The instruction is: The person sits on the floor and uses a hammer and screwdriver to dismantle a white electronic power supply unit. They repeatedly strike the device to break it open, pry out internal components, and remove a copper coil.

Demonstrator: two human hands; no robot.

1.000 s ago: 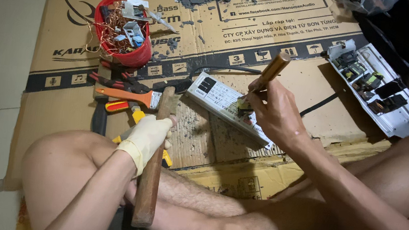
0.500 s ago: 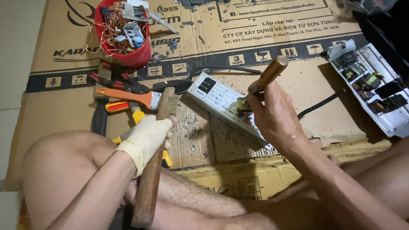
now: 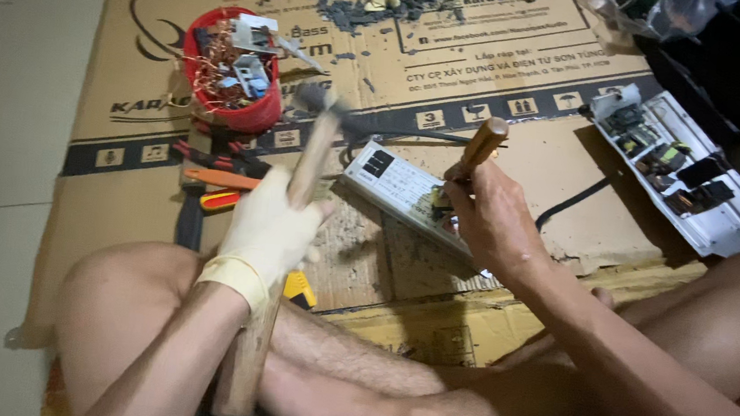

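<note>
Gloved left hand [image 3: 267, 230] gripping hammer [image 3: 291, 228], right hand [image 3: 487, 215] — seemingly chisel [image 3: 482, 146]

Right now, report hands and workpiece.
Left hand, gloved, grips wooden hammer, head raised. Right hand holds chisel on white metal unit. Pliers beside, nothing blocking.

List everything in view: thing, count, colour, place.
hammer: one, wooden handle, blurred head, in the left hand
chisel-like tool: one, wooden handle, upright in the right hand, tip on the long unit
long unit: one, white, centre of the cardboard
red bowl: one, holds copper wire and scrap, upper left
opened circuit unit: one, white casing, right
hand tools: several, orange and red handles, left of centre
cardboard: brown sheet under everything
left hand: gloved, pale
right hand: bare
</note>
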